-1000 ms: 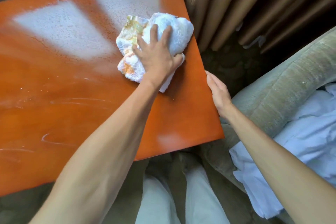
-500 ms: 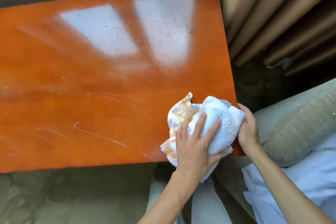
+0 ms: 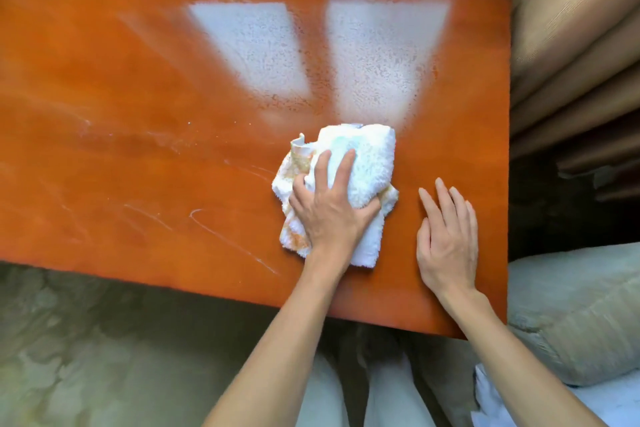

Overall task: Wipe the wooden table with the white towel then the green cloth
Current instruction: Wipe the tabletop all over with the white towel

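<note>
**Head view: towel mid-table, right hand laid flat**

Head view, looking down on the wooden table (image 3: 138,135), glossy orange, with two pale window reflections at the far side and faint white streaks left of centre. The white towel (image 3: 367,163) lies bunched in a thick wad right of centre, fluffy terry, stained orange-yellow along its left folds and near-left corner.

The left hand (image 3: 329,215) sits on top of the towel, fingers (image 3: 341,173) spread over the wad, thumb hooked round its right side, gripping and pressing it to the wood. The right hand (image 3: 446,239) lies flat on bare table just right of the towel, fingers straight and close together, holding nothing, not touching the cloth.

Against half a second ago: the towel has travelled from the near right corner up toward the middle of the table, and the right hand has left the right edge and now rests on the surface. Beige curtain folds (image 3: 568,55) stand at far right; a grey-green cushion (image 3: 571,315) at near right.
</note>
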The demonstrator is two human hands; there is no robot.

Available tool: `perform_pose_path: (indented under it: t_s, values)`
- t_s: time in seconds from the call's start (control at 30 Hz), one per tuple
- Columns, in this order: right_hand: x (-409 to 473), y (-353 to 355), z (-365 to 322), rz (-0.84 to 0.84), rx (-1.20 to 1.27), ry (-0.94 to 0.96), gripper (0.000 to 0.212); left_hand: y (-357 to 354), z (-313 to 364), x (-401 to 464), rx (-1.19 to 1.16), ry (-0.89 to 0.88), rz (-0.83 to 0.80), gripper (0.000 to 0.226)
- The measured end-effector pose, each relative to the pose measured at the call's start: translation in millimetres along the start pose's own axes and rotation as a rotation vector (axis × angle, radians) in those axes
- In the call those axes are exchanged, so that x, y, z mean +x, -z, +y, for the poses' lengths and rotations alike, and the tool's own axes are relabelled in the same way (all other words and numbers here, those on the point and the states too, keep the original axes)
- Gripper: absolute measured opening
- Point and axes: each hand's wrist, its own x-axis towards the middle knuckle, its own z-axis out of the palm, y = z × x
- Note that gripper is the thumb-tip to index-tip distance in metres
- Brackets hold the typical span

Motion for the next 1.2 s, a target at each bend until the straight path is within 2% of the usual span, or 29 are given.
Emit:
perform_pose_path:
  t_s: [0.13,0.23,0.37,0.5,0.6,0.8,1.03,1.2]
  values:
    - [3.4,-1.7,-2.5,0.0,-0.06,-0.014,0.05,-1.3,18.4,79.7,0.049,0.124,-0.1,0.084]
    - [3.9,-0.8,-4.4,0.018,-0.041,-0.028,0.049,-11.5,49.2,96.8,0.138,0.166,-0.117,0.084]
    - [21.3,2.6,-5.3,0.09,0.081,-0.059,0.047,-19.3,74.8,77.8,0.176,0.002,-0.171,0.085]
    - [51.4,2.3,-16.9,0.12,0.217,-0.063,0.047,-20.0,62.2,46.5,0.095,-0.164,-0.154,0.085]
    - [59.5,-2.6,-30.7,0.098,0.255,0.007,0.042,-14.7,32.5,42.2,0.089,-0.124,-0.071,0.085]
    - [74.6,-19.1,-82.1,0.046,0.141,0.18,0.053,15.3,-53.6,63.9,0.083,0.083,0.06,0.081]
    - [100.4,-47.2,-140.2,-0.041,-0.007,0.143,0.055,68.2,-179.9,122.6,0.096,0.229,0.01,0.081]
    - [98.7,-56.1,-150.0,-0.005,-0.116,0.093,0.055,107.6,-275.5,178.7,0.065,0.356,0.043,0.08]
